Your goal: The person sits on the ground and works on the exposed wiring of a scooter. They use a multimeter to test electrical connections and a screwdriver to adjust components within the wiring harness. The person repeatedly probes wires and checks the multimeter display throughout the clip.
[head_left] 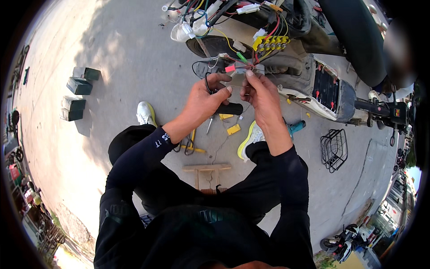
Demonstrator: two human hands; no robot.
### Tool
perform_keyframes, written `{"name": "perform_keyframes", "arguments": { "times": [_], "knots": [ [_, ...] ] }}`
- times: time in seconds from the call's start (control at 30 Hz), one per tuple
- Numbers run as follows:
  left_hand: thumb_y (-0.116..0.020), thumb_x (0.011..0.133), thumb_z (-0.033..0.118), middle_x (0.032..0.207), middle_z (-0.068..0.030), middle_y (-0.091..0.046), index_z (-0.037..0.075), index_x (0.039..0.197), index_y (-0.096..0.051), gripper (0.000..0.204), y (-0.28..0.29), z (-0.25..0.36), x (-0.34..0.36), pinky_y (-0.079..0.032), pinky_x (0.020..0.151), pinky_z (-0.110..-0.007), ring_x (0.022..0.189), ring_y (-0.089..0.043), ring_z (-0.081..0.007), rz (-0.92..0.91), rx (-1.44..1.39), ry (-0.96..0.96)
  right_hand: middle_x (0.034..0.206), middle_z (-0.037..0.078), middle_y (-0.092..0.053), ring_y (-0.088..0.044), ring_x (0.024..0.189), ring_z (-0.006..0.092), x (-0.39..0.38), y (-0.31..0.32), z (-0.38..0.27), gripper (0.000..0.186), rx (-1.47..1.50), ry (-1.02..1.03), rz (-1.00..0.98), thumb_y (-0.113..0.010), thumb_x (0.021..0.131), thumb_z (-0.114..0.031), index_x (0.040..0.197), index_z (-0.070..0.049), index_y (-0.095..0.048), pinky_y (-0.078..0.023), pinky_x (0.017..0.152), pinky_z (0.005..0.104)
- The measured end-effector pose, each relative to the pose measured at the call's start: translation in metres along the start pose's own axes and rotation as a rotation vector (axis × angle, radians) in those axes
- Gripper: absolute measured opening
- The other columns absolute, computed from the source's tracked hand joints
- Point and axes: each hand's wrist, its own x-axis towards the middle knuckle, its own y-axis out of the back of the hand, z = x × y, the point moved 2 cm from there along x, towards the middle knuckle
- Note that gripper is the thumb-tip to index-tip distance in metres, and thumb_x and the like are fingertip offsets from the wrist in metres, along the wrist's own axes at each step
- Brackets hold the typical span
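Observation:
My left hand point(205, 101) is curled round a black handlebar grip point(231, 109), whose end sticks out below the thumb. A thin black cable point(207, 82) loops over its index finger. My right hand point(263, 96) faces it, thumb and fingertips pinched together; what lies between them is too small to make out. Just beyond both hands, thin wires with a red connector point(230, 68) and a green connector point(242, 57) run to a yellow terminal block point(270, 43). More loose wires with white plugs point(183, 32) hang at the top.
An electric scooter point(291, 83) lies ahead, its battery bay point(326, 87) exposed. Several dark boxy batteries point(79, 86) stand left. Between my feet are scissors point(189, 147), a screwdriver point(209, 125), yellow pieces point(233, 129) and a wooden stool point(206, 168). A teal power tool point(296, 127) and wire basket point(334, 150) lie right.

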Motion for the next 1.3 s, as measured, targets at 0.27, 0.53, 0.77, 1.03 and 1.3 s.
{"name": "perform_keyframes", "arguments": {
  "times": [0.27,0.53,0.77,1.03,1.3],
  "knots": [
    [-0.068,0.093,0.013,0.093,-0.0048,-0.069,0.0,0.122,-0.06,0.033,-0.019,0.005,0.016,-0.05,0.067,-0.026,0.073,-0.062,-0.0098,0.048,0.048,-0.157,0.081,0.0,-0.064,-0.06,0.065,0.0086,0.006,0.003,0.008,0.016,0.006,0.013,0.037,-0.067,0.096,-0.023,0.098,-0.008,-0.063,-0.049,0.058,0.0231],
    [-0.067,0.094,0.012,0.096,-0.0056,-0.07,-0.003,0.112,-0.065,0.023,-0.025,-0.011,0.027,-0.053,0.068,-0.027,0.077,-0.062,-0.0098,0.086,0.13,-0.174,0.085,0.0,-0.064,-0.061,0.067,0.0091,-0.001,0.008,0.01,0.013,-0.038,-0.027,0.037,-0.059,0.1,-0.019,0.103,-0.006,-0.061,-0.049,0.059,0.024],
    [-0.067,0.091,0.013,0.086,-0.0071,-0.073,0.001,0.103,-0.071,0.018,-0.029,-0.017,0.032,-0.053,0.069,-0.03,0.074,-0.066,-0.0116,0.102,0.131,-0.184,0.085,0.0,-0.063,-0.06,0.067,0.0086,-0.004,0.01,0.009,0.012,-0.045,-0.055,0.019,-0.056,0.101,-0.018,0.103,-0.007,-0.061,-0.049,0.059,0.0235],
    [-0.065,0.094,0.011,0.088,-0.0044,-0.069,-0.003,0.1,-0.068,0.016,-0.031,-0.013,0.034,-0.052,0.069,-0.027,0.076,-0.062,-0.0088,0.067,0.189,-0.172,0.082,-0.001,-0.062,-0.06,0.065,0.008,-0.003,0.012,0.011,0.013,-0.075,-0.031,0.073,-0.057,0.1,-0.018,0.101,-0.006,-0.062,-0.048,0.058,0.0233],
    [-0.066,0.094,0.011,0.089,-0.0022,-0.068,-0.002,0.098,-0.068,0.013,-0.032,-0.012,0.03,-0.05,0.066,-0.025,0.072,-0.061,-0.0076,0.059,0.046,-0.072,0.084,0.0,-0.064,-0.061,0.065,0.0073,-0.002,0.007,0.012,0.016,-0.169,0.05,0.081,-0.063,0.097,-0.019,0.102,-0.004,-0.062,-0.046,0.057,0.0229]
  ]
}}
